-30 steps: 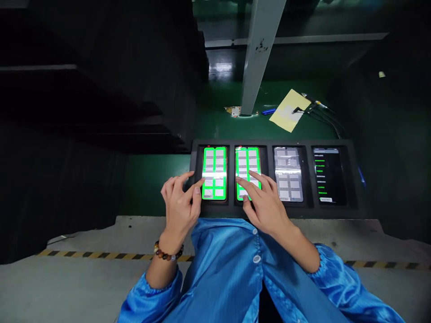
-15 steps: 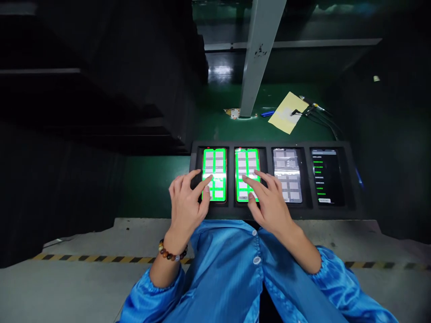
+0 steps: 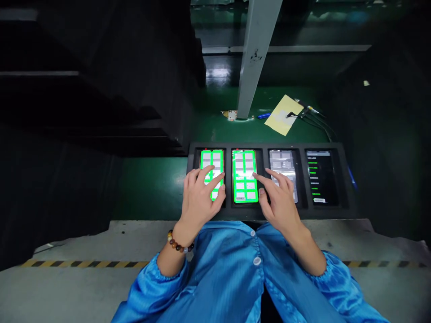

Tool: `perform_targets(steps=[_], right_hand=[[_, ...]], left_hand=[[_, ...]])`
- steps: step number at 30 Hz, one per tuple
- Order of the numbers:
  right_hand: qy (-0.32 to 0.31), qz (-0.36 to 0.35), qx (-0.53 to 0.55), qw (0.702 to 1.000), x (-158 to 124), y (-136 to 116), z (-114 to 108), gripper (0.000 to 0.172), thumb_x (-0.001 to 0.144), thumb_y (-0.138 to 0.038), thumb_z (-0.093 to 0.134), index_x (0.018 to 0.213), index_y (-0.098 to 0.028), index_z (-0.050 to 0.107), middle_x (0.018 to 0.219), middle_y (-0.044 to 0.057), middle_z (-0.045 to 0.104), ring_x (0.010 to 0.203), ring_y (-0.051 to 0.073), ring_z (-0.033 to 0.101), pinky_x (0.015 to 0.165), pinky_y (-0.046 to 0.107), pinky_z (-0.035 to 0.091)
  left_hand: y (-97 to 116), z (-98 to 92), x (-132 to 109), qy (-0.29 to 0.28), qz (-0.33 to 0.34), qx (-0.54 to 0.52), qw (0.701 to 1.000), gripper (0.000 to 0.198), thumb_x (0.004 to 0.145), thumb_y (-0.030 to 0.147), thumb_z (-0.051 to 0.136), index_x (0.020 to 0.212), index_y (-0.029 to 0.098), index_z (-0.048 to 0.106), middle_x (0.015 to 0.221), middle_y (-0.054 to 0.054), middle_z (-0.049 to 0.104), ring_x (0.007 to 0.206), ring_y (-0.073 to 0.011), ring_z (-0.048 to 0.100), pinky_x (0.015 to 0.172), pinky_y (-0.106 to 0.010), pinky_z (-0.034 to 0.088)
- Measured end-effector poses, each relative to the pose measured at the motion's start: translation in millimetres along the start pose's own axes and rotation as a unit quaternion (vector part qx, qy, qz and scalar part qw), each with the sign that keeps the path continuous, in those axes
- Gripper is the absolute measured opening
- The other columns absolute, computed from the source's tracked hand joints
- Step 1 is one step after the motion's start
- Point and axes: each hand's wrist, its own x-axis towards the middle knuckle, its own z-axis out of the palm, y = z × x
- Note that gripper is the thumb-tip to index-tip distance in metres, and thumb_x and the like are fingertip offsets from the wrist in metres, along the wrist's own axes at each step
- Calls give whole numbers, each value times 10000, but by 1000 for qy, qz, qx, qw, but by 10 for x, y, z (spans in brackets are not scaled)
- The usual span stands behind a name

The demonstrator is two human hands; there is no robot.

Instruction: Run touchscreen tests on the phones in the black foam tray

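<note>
Several phones lie face up in the slots of a black tray (image 3: 228,210). My left hand (image 3: 201,196) is open over the leftmost phone (image 3: 212,158), its index fingertip at the right edge of the bright green-and-white grid. That hand hides part of the screen. On the second phone (image 3: 244,186), which shows the same green grid, the index fingertip of my right hand (image 3: 279,197) is at the right edge. The right fingers are spread, partly covering the third phone (image 3: 282,158) with its grey grid. Farthest right, a phone (image 3: 321,179) displays a dark screen with green and white text lines.
Behind the tray, a grey metal post (image 3: 256,63) rises from the green bench (image 3: 232,132). A yellow paper (image 3: 281,123) with a black cable (image 3: 311,112) lies right of it, beside a blue pen (image 3: 264,115). Dark panels (image 3: 134,80) stand at left.
Both hands have moved right across the screens. My left index fingertip has gone to the first phone's right edge, and my right one to the second's. Thin dark lines now show on the second phone's grid.
</note>
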Motion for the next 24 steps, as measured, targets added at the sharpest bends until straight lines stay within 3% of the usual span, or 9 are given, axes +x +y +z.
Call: perform_targets(steps=[9,19,24], right_hand=[[-35,-66,30,997,398,-194,241,483,1084,-191,471,1544,-265,595,1352,57,793,1491,344,541,1268,609,349],[-5,-11,-14,1000,217,67,-2,473,1079,-139,433,1488,-257,639,1329,53,799,1479,319,565,1259,580,322],[1,-29,-2,1000,373,-1,136,434,1084,-157,446,1468,-224,635,1334,59,798,1469,337,557,1246,568,335]], left_hand=[[-279,-113,-124,59,-117,63,989,373,1071,276,533,1331,274,801,1454,-126,670,1293,-373,550,1103,-591,453],[50,84,119,26,-19,27,999,349,1053,285,583,1317,260,810,1460,-115,683,1306,-359,539,1157,-557,428],[-85,40,112,48,-37,45,997,342,1052,291,584,1296,258,821,1437,-121,696,1290,-362,557,1154,-571,422]])
